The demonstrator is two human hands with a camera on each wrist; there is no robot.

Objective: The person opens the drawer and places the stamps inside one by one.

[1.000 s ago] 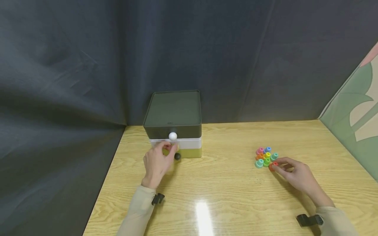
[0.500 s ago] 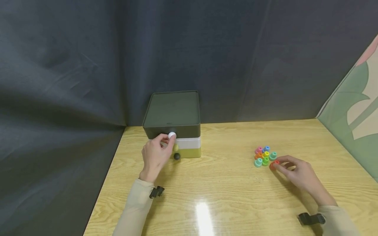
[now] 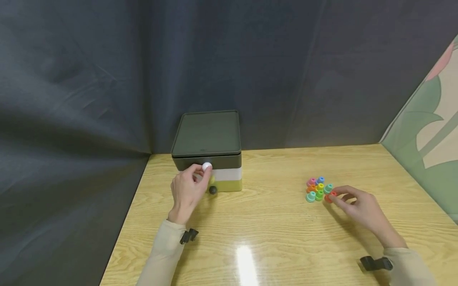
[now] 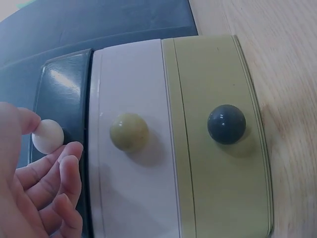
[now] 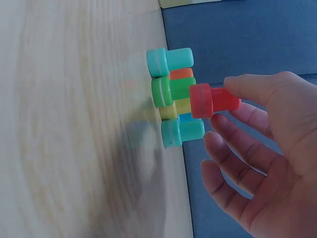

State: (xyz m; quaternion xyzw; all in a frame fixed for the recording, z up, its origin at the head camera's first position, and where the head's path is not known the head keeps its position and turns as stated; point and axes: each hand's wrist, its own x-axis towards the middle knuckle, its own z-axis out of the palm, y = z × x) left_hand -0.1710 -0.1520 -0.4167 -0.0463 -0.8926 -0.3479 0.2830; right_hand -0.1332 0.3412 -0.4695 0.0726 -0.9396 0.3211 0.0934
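A small drawer cabinet (image 3: 207, 133) has a dark drawer on top, a white one in the middle and an olive one below. My left hand (image 3: 187, 192) pinches the round white knob (image 4: 48, 137) of the dark drawer between thumb and fingertips. That drawer's front stands slightly forward, with a thin gap under the cabinet top. My right hand (image 3: 362, 208) pinches a red stepped plastic peg (image 5: 214, 100) by its narrow end, raised off the table. Close beside it several similar pegs stand in a cluster, among them a green peg (image 5: 171, 91) and a teal peg (image 5: 182, 132).
A yellowish knob (image 4: 129, 132) sits on the white drawer and a dark knob (image 4: 226, 124) on the olive one. The wooden table (image 3: 279, 222) runs back to a dark curtain (image 3: 264, 71). A leaf-patterned panel (image 3: 436, 131) borders the right side.
My left hand has moved up from in front of the white drawer to the white knob, and the dark drawer has come slightly forward. My right hand has lifted the red peg a little.
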